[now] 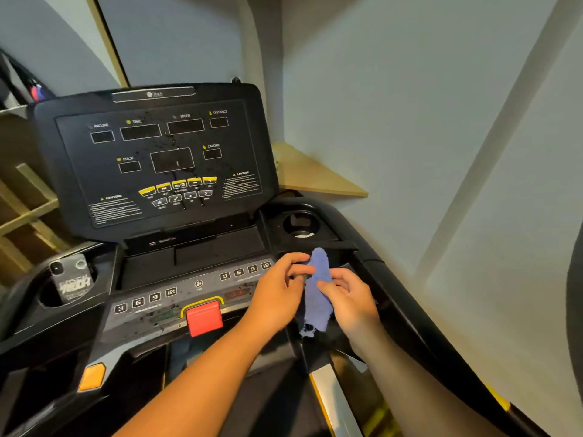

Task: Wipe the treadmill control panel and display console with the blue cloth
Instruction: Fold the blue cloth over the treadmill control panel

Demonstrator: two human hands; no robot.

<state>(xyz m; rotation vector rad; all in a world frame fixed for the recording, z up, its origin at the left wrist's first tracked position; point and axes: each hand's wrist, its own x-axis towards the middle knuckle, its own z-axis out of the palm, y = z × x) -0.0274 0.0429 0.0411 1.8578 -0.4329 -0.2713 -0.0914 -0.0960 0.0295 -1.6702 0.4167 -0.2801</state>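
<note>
Both hands meet at about 4 o'clock in the view, over the right end of the panel (189,298). The left hand (277,294) pinches the cloth's (317,298) upper edge, grip clamped on it. The right hand (350,298) grips its middle, fingers closed on the fabric. The cloth hangs crumpled between them, off the surface. At 7 o'clock from the hands sits the red stop button (204,318). A phone (71,282) stands in the left cup holder at 9 o'clock. Farther, at 11 o'clock, the console (157,152) tilts up, speckled with droplets.
</note>
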